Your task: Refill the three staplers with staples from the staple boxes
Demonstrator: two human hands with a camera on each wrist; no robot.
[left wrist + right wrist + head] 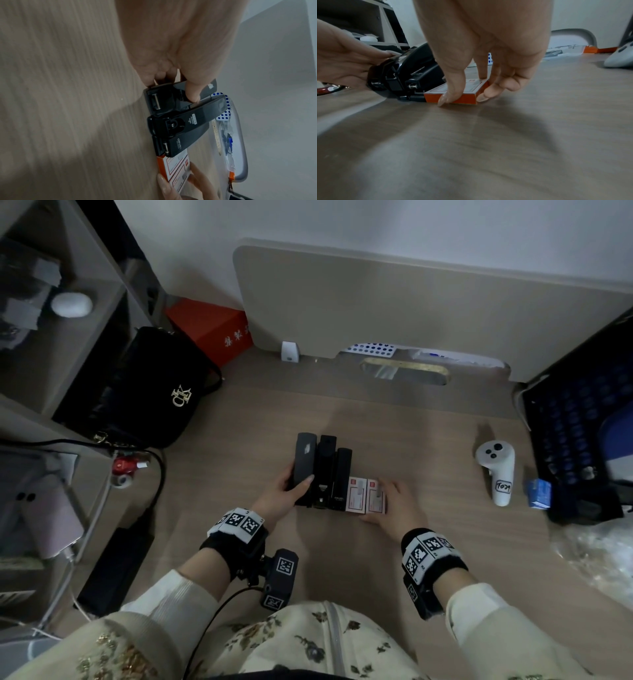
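Three black staplers lie side by side on the wooden desk: the left stapler, the middle stapler, the right stapler. Two white and orange staple boxes sit next to them on the right. My left hand grips the left stapler near its hinge end, thumb on top. My right hand pinches the right staple box, thumb at its near end, fingers along its right side. All the staplers are closed.
A white controller lies to the right, with a small blue box and a dark crate beyond it. A black handbag and a red box stand at the back left. Clear plastic lies at the right edge.
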